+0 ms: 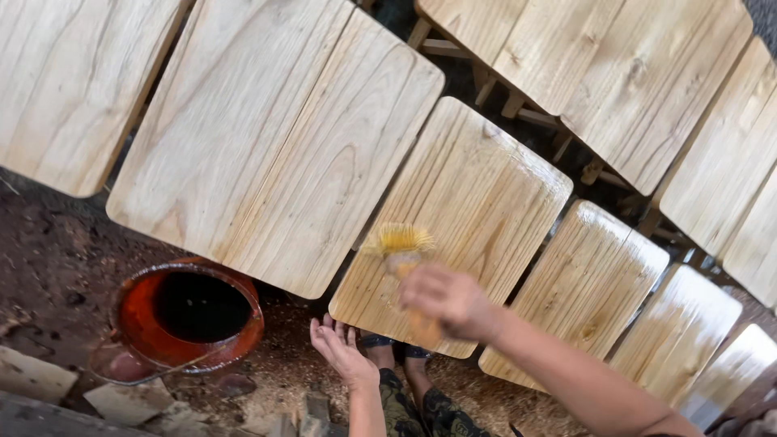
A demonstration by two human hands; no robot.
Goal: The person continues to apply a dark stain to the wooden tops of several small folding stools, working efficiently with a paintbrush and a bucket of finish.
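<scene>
My right hand [447,301] grips a paintbrush [400,243] with yellow bristles and a wooden handle, held over the near end of a pale wooden tabletop [469,186]. The bristles point away from me, just above the board. Nothing is in my left hand [341,350]; it hangs lower with its fingers spread, near the board's front edge. My feet and patterned trousers [421,400] show below the hands.
Several more unfinished wooden tabletops [267,137] stand side by side to the left, the back and the right. A round orange-red bucket [146,324] with dark liquid sits on the dirt floor at lower left. Wood scraps [121,400] lie by it.
</scene>
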